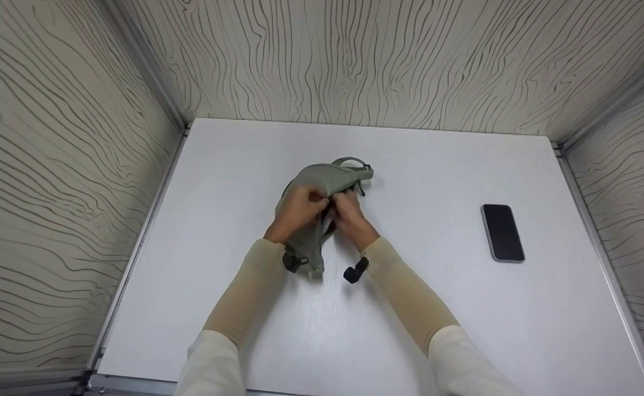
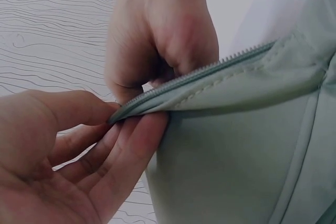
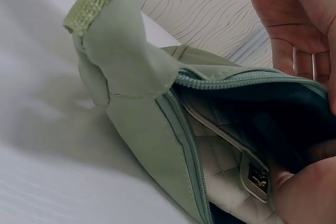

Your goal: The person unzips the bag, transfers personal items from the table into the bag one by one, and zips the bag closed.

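Note:
A sage-green zippered bag (image 1: 322, 179) lies on the white table, its zip undone. My left hand (image 2: 68, 156) pinches the zip edge (image 2: 194, 80) between thumb and fingers and holds the mouth apart. Through the opening, the right wrist view shows a cream quilted wallet (image 3: 215, 156) with a dark metal emblem on its tab. My right hand (image 3: 310, 192) reaches into the bag and grips the wallet beside that tab. Its fingertips are partly hidden by the bag and the wallet.
A dark-screened phone (image 1: 503, 232) lies on the right part of the table (image 1: 420, 181). Wood-grain patterned walls (image 1: 322, 60) enclose the back and both sides. A strap loop (image 1: 350, 159) and a black buckle (image 1: 293, 260) stick out from the bag.

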Motion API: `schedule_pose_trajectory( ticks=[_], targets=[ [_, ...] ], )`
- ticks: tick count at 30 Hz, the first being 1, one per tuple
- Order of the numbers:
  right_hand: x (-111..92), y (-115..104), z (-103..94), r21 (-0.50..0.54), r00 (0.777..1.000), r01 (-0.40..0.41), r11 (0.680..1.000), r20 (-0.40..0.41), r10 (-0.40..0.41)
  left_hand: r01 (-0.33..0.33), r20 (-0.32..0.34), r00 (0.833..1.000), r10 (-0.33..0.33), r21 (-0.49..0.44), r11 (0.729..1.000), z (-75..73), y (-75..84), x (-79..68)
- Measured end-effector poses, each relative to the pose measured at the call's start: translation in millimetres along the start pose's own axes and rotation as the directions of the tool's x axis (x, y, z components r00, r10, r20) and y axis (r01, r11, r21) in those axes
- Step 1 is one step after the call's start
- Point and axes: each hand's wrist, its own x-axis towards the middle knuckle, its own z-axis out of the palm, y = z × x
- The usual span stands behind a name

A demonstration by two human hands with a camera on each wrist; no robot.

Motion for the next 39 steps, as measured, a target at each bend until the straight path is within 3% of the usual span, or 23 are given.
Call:
schedule_pose_trajectory(
  ticks=[7,12,17,21,25,29,32,39],
  targets=[
    [-5,-1,4.0,-0.046,1.0,0.004,0.999,0.012,-0.004,0.004,-0.001,1.0,-0.004,-0.006,1.0,1.1,-1.3,0.2],
    [-9,-4,6.5,-0.175,1.0,-0.014,0.985,-0.028,0.01,0.006,-0.003,1.0,-0.006,-0.01,1.0,1.6,-1.6,0.0],
    [-10,-6,4.6,-0.403,0.999,0.007,0.915,-0.038,-0.024,-0.009,-0.013,1.0,0.009,0.002,1.0,1.6,-2.0,0.3],
    [-9,-5,1.5,-0.505,0.996,0.043,0.862,-0.042,-0.074,-0.012,-0.012,1.0,0.012,0.01,1.0,1.7,-2.4,0.1],
    [-7,-2,-1.2,-0.511,0.99,0.069,0.857,-0.067,-0.12,-0.008,0.004,1.0,0.008,0.006,1.0,1.7,-2.3,-0.8],
    [-8,1,-2.8,-0.471,0.987,0.086,0.878,-0.081,-0.14,0.001,0.019,1.0,-0.001,0.004,1.0,1.3,-1.4,-1.4],
    [-8,1,-3.5,-0.484,0.985,0.092,0.87,-0.086,-0.152,0.009,0.018,1.0,-0.009,0.005,1.0,1.8,-1.3,-1.1],
    [-9,2,-3.1,-0.578,0.974,0.121,0.807,-0.089,-0.209,0.024,0.025,0.999,-0.025,0.031,0.999,1.9,0.5,-0.7]
  ],
)
